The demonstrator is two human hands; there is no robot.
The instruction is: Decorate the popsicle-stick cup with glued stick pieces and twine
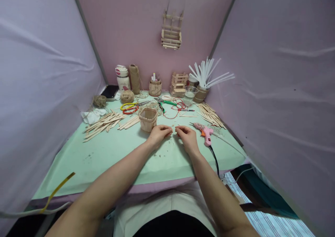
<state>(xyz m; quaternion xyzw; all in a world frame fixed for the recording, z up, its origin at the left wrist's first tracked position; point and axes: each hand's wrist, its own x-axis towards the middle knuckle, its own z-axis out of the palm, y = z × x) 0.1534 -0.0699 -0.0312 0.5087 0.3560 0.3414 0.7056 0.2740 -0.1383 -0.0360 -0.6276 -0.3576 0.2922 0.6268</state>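
Observation:
Both my hands are over the middle of the green tabletop, a small gap between their fingertips. My left hand (160, 135) has thumb and fingers pinched together; whatever lies between them is too small to name. Facing it, my right hand (187, 137) is pinched in the same way, with something tiny and unclear at its fingertips. Just behind my left hand stands a small square wooden basket (148, 120) with a braided rim, upright. To the right of my right hand a pink glue gun (206, 134) lies on its side, its nozzle pointing left.
Wooden sticks lie in piles at left (106, 123) and right (210, 115). Farther back are yellow and red scissors (128, 106), green-handled pliers (170, 102), twine balls (127, 96), a bottle (123, 78), a clear cup (190, 94) and glue sticks (205, 73).

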